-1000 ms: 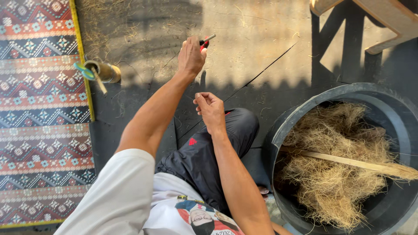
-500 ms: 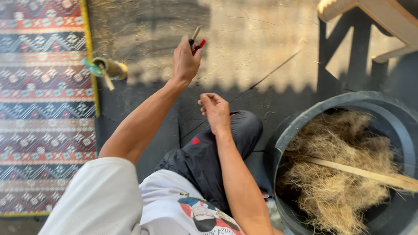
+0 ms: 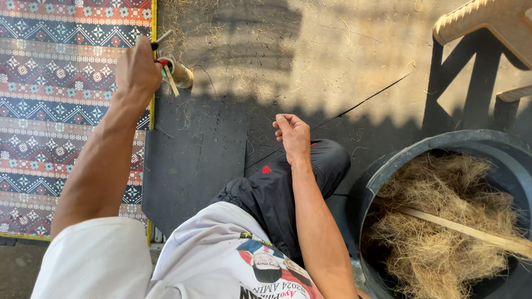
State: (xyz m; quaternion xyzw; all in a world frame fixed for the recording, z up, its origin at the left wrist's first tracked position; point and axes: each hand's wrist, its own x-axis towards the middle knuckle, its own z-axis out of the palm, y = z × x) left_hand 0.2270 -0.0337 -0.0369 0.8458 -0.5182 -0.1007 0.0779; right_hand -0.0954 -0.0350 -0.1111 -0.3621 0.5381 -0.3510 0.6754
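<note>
My left hand [image 3: 137, 69] is stretched out to the far left, fist closed around a small red-handled tool [image 3: 160, 43]. It hovers right beside a brass-coloured spool [image 3: 182, 75] lying at the mat's edge. My right hand [image 3: 293, 135] rests above my bent knee in dark trousers [image 3: 288, 188], its fingers curled and pinched on a thin dark strand [image 3: 366, 102]. That strand runs taut across the floor toward the upper right.
A patterned woven mat [image 3: 55, 111] covers the floor on the left. At the right stands a dark round tub [image 3: 388, 166] full of dry straw-like fibre [image 3: 438, 243], with a wooden stick [image 3: 465, 231] lying across it. A wooden frame [image 3: 487, 22] casts shadows at top right.
My left hand has swung left with the tool, from the middle of the floor to the spool at the mat's edge. My right hand has stayed over my knee.
</note>
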